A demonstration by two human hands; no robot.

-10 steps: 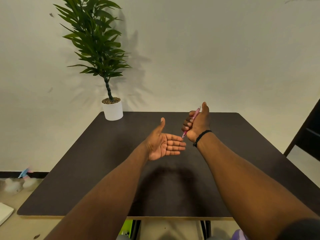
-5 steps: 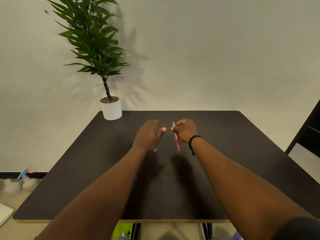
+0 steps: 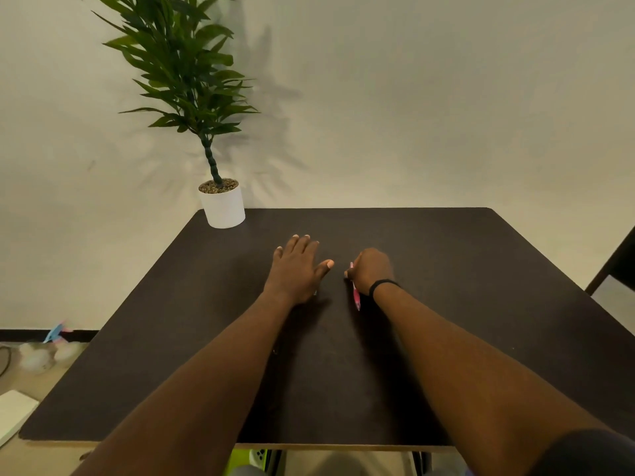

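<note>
Saw two bare arms stretched out over a dark table [image 3: 481, 304]. Found the left hand [image 3: 295, 269] palm down near the middle of the table, low over the top or flat on it; could not tell which. Had its fingers [image 3: 302, 243] straight and close together, pointing away toward the pale wall [image 3: 412, 115]. Had the thumb stuck out sideways toward the other hand. Held nothing that showed.

Found the right hand [image 3: 369, 269] just beside it, with a small gap between the two and no touching. Had those fingers curled tight into a fist round a pink pen [image 3: 356, 297]. Gripped the pen near its top, so most of it poked out under the fist, pointing back toward the body. Hung the pen low over the table, just right of the left thumb; could not tell if its end touched the top. Wore a black band [image 3: 381, 285] on the right wrist.

Spotted a white pot [image 3: 223, 209] on the far left corner of the table, up against the wall, with a tall green plant [image 3: 185, 63] in it. Stood well apart from both hands. Spotted a flat white thing [image 3: 13, 412] down on the floor at the left, and a small blue and pink thing [image 3: 55, 333] by the bottom of the wall, too blurry to name. Caught a bit of a dark chair [image 3: 618, 266] at the right edge
</note>
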